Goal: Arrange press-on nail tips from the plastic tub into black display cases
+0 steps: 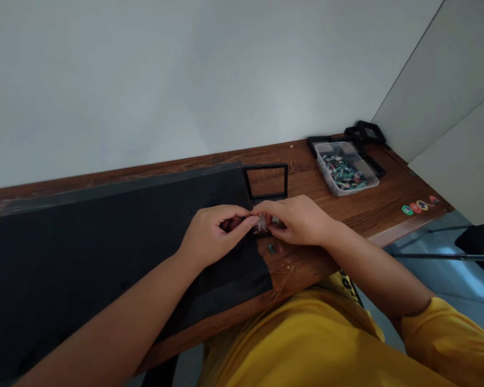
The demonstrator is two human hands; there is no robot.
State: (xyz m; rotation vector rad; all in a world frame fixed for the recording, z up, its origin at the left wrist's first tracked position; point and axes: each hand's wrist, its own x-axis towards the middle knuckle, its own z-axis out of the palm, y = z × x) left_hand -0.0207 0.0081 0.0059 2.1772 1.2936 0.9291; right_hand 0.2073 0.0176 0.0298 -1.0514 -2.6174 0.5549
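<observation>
We see left hand (215, 234) and right hand (300, 220) together at the fingertips, both pinching a small clear packet (261, 224) above the bench (306, 188), by the black mat's (105, 242) right edge. Black frame (286, 183) just behind; clear box (331, 183) farther right.

A small, shiny piece of clear plastic (261, 223) is held among the fingers (246, 226) of both hands, just on the near side of a black rectangular frame (285, 181). Mostly covered, it may be a crinkled wrapper. The frame has thin bars and an open-looking window, through which the wood of the desk (302, 183) shows.
</observation>
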